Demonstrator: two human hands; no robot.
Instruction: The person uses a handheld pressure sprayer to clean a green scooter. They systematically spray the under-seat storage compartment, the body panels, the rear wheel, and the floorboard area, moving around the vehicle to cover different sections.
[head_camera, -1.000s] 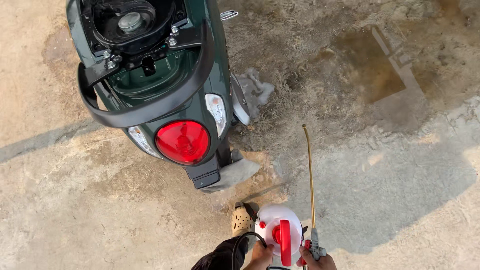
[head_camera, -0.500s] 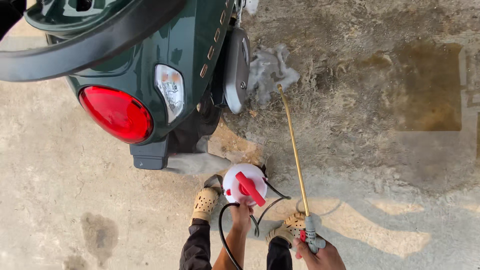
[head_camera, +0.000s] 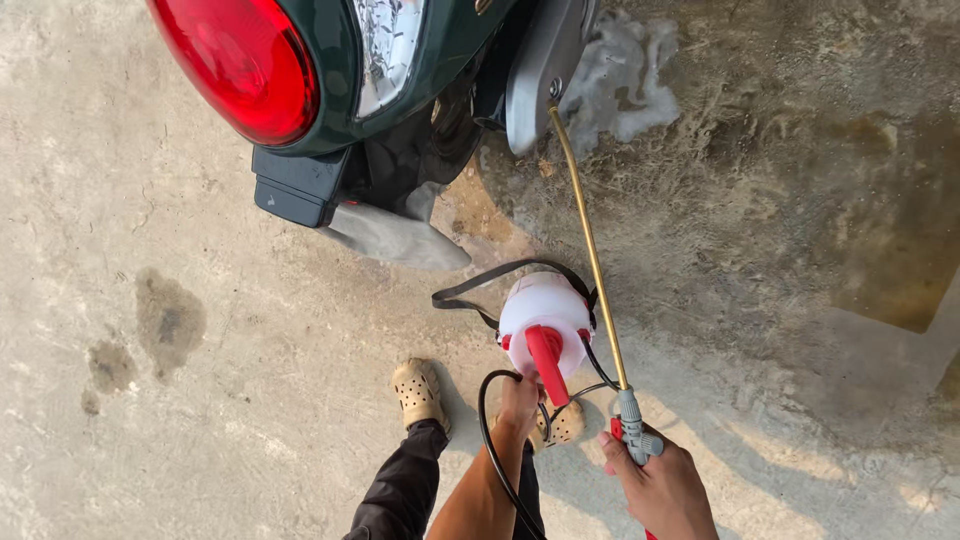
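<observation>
Head view | two hands: left (head_camera: 518, 402) grips one sprayer bottle (head_camera: 545, 318) | right (head_camera: 658, 488) grips one brass wand (head_camera: 590, 250)

Sprayer tank (head_camera: 545, 315) sits behind scooter (head_camera: 400, 80), wand (head_camera: 590, 250) at its right.

The scooter (head_camera: 400, 90) is cut off by the top edge, and the wand (head_camera: 590, 250) tip hides behind its silver exhaust (head_camera: 540, 70).

Wide bare concrete floor (head_camera: 180, 420) lies open on the left, nothing blocking there. Ahead, the scooter's rear (head_camera: 400, 90) and mudflap (head_camera: 395, 235) wall off the top. The brass wand (head_camera: 590, 250) slants across the middle, with the white sprayer tank (head_camera: 545, 305), its strap and black hose (head_camera: 490, 430) crowding the feet.
</observation>
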